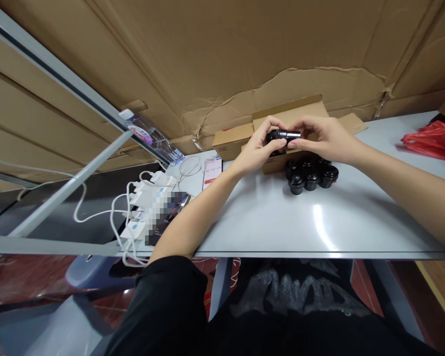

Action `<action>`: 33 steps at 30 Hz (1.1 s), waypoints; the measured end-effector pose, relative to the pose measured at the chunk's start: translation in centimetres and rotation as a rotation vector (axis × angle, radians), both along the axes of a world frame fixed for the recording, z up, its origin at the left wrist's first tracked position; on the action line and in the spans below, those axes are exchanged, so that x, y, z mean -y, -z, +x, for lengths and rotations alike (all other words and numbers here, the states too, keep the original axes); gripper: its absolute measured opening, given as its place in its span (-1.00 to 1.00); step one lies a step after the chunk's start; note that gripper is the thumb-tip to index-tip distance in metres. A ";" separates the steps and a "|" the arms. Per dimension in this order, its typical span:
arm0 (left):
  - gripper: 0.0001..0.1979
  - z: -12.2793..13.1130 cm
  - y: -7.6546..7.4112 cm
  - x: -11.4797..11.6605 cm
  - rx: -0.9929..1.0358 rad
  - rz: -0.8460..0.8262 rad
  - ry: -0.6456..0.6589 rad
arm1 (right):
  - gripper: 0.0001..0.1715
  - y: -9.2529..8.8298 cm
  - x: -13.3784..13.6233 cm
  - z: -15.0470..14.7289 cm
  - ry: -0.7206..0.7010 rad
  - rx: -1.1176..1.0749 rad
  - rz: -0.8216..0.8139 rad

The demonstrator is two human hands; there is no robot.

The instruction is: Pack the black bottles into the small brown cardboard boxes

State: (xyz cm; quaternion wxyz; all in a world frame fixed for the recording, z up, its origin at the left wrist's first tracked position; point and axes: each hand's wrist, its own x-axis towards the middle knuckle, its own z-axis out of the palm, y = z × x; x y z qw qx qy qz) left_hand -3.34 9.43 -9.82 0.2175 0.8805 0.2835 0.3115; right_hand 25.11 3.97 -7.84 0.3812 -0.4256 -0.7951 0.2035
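Above an open cardboard box point(281, 163), my left hand point(258, 148) is closed around a glossy black cylindrical part point(283, 134) lying sideways. My right hand point(322, 136) pinches the part's right end between thumb and fingers. Its exact kind does not show. Several short black round parts with wide rims point(311, 177) stand in a tight cluster on the table just in front of the box and below my right hand. The inside of the box is mostly hidden by my hands.
The light grey table point(259, 222) ends at a front edge near my body. Left of my arm are a phone point(212, 173), a power strip point(136, 227) with white cables and a water bottle point(153, 136). A red plastic bag point(432, 141) lies at right; cardboard sheeting point(222, 59) backs the table.
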 end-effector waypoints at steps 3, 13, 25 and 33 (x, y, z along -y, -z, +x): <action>-0.47 -0.4 -0.2 -0.3 0.029 0.028 -0.009 | -0.25 0.0 -0.5 0.5 0.043 -0.038 0.028; -0.46 -1.6 1.4 -2.3 -0.154 0.228 -0.112 | -0.46 0.5 -2.0 2.0 0.101 0.069 0.122; -0.59 -1.0 1.3 -1.5 -0.292 0.225 -0.011 | -0.39 1.5 -4.4 2.4 0.058 0.227 -0.099; -0.66 -1.1 1.0 -1.4 -0.296 0.247 0.015 | -0.43 1.1 -4.1 2.4 -0.067 0.344 -0.157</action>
